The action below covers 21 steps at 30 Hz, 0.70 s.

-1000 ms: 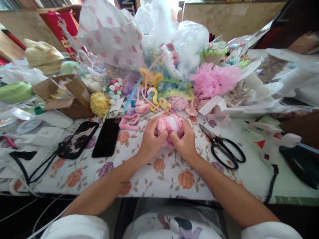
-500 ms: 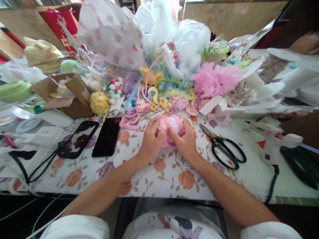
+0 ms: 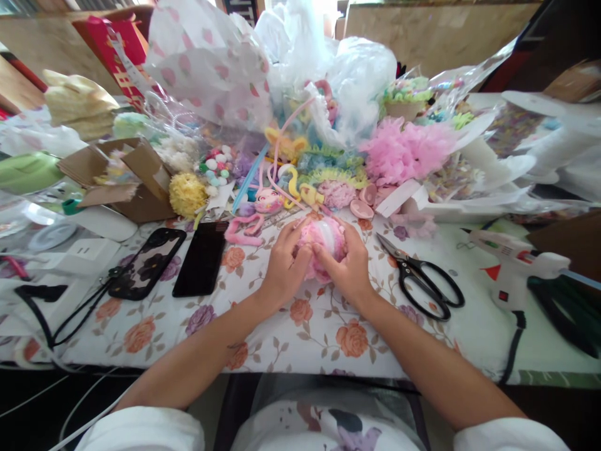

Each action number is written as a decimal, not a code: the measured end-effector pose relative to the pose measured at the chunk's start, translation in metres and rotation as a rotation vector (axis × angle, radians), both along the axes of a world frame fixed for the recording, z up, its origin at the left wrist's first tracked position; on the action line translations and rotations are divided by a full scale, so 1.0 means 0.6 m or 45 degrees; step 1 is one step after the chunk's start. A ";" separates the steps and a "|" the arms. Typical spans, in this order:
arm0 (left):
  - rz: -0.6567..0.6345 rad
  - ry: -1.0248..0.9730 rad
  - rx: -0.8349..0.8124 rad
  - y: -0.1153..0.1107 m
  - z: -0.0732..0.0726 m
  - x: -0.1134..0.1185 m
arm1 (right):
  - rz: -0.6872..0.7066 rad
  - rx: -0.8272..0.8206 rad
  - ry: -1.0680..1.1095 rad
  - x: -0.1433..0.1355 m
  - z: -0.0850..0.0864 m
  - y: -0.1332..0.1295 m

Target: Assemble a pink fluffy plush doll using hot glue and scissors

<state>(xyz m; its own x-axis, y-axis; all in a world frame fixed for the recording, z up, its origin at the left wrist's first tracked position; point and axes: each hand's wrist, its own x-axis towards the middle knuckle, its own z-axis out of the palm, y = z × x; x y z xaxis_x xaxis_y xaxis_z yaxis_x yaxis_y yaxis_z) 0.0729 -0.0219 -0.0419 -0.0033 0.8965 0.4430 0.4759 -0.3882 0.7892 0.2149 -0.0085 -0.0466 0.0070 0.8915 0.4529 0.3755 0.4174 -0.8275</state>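
A fluffy pink ball (image 3: 321, 233) with a smooth whitish patch on top is held between both hands over the flowered tablecloth (image 3: 300, 338). My left hand (image 3: 287, 258) wraps its left side, and my right hand (image 3: 346, 260) wraps its right side. Both thumbs press on the near face of the ball, their tips close together. The fingers behind it are partly hidden. Just beyond the hands lie a pink doll head (image 3: 269, 200) and a curled pink fuzzy stem (image 3: 244, 230).
Black-handled scissors (image 3: 425, 285) and a white glue gun (image 3: 511, 263) lie to the right. Two phones, one black (image 3: 200, 260) and one patterned (image 3: 148, 263), are at the left. A cardboard box (image 3: 122, 178), pink tulle (image 3: 406, 150) and plastic bags (image 3: 206, 62) crowd the back.
My right thumb has shifted left across the ball, closer to my left thumb, and more of the whitish patch shows. Both hands still hold the ball in the same place.
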 end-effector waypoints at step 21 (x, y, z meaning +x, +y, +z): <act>-0.087 -0.214 -0.016 0.009 0.001 -0.005 | -0.013 -0.142 0.288 0.005 0.001 0.014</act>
<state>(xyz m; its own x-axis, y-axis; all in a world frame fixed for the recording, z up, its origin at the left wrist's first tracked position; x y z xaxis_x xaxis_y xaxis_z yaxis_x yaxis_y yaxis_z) 0.0697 -0.0167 -0.0413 -0.0151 0.9027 0.4299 0.3094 -0.4047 0.8605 0.2179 0.0000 -0.0458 0.1060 0.9353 0.3375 0.1791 0.3159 -0.9317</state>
